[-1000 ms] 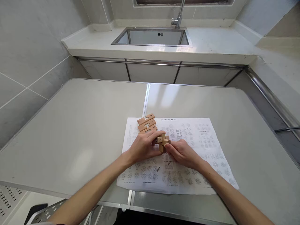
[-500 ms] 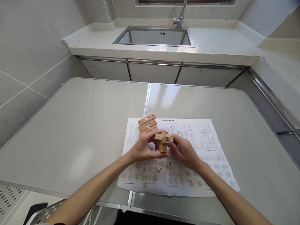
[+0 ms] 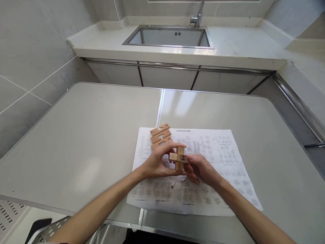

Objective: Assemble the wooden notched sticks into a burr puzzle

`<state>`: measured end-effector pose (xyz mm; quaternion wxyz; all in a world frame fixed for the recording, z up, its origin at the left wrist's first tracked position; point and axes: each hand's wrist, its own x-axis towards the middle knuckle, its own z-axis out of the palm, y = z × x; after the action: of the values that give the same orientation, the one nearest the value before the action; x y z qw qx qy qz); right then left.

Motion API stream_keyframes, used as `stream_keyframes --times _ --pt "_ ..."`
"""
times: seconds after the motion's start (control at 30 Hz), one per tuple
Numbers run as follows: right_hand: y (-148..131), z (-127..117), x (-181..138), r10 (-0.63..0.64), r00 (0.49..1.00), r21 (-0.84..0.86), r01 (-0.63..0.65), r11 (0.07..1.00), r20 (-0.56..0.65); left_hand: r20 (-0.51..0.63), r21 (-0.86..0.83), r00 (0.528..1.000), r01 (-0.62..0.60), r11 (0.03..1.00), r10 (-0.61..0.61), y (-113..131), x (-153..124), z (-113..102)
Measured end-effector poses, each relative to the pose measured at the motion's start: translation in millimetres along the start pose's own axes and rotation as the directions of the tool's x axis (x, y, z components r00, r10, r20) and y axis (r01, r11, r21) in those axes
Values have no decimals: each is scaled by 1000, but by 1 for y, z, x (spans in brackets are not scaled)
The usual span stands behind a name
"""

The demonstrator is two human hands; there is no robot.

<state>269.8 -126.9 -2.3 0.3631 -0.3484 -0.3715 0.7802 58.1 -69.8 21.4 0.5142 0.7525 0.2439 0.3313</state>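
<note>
Both grips are closed on the small cross-shaped puzzle of interlocked pale wooden bars (image 3: 179, 158): the left hand (image 3: 158, 162) is wrapped around its left side, the right hand (image 3: 200, 167) is pinched on the bar end marked with a dark Z. The puzzle is held just above the white printed diagram sheet (image 3: 218, 169), near its middle. It is judged light, stiff and smooth, with bars liable to slide apart, so it is best taken by the bar ends. Three loose notched wooden bars (image 3: 160, 136) lie at the sheet's far-left corner, on the grey counter (image 3: 96, 135).
</note>
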Motion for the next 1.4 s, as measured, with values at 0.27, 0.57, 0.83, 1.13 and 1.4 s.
stream_keyframes --times 0.27,0.57,0.83,1.13,1.4 --pt "-11 -10 6 -120 959 200 175 964 -257 -101 -77 989 104 992 -111 -2 -2 4" --pt "-30 -32 9 -285 735 220 508 833 -616 -253 540 951 -13 842 177 -9 6 -19" --pt "-29 -50 13 -253 695 280 556 783 -673 -260 751 962 145 645 87 -22 5 -33" --pt "-26 -53 14 -182 754 401 518 756 -632 -246 722 969 192 665 -12 -38 -1 -41" --pt "-24 -56 15 -220 786 393 505 769 -578 -185 699 983 142 701 -14 -38 -1 -41"
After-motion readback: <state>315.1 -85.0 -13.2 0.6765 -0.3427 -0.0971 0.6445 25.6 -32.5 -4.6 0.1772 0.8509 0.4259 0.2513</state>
